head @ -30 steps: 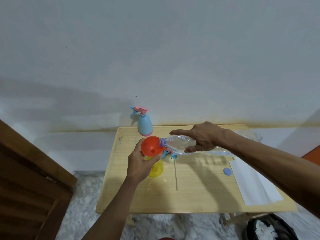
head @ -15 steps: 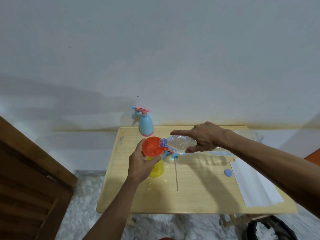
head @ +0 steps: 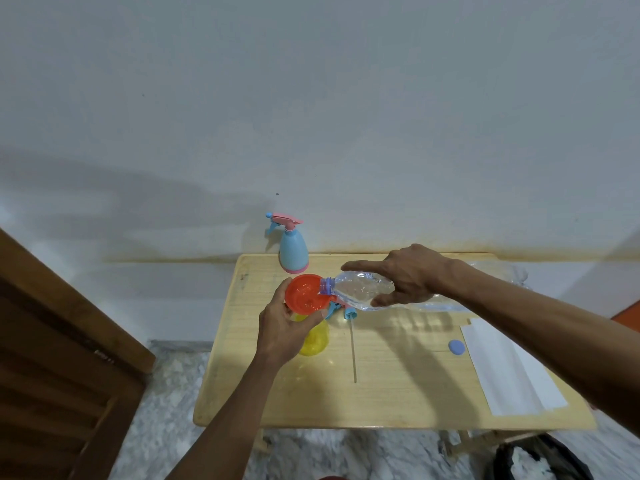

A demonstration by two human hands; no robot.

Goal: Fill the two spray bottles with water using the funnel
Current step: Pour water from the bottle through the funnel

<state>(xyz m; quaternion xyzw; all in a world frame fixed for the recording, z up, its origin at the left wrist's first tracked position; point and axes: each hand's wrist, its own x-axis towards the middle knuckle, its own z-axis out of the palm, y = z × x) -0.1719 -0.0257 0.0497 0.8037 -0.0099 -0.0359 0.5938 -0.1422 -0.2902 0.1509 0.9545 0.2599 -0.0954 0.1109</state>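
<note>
An orange funnel (head: 304, 293) sits in the neck of a yellow spray bottle (head: 314, 340) near the left of the wooden table (head: 398, 393). My left hand (head: 282, 329) grips the yellow bottle's neck just under the funnel. My right hand (head: 408, 275) holds a clear plastic water bottle (head: 360, 289) tipped sideways, its mouth over the funnel's rim. A blue spray bottle (head: 293, 251) with a pink trigger head stands upright at the table's back edge. A loose spray head (head: 346, 310) with a dip tube lies behind the funnel.
A blue bottle cap (head: 456, 347) lies right of centre. White paper (head: 509, 368) covers the table's right side. A wooden door (head: 52, 358) stands at the left. A dark bin (head: 533, 459) with white contents sits on the marble floor at lower right.
Both hands hold much the same pose; the water bottle stays tipped into the funnel. The view has shifted slightly.
</note>
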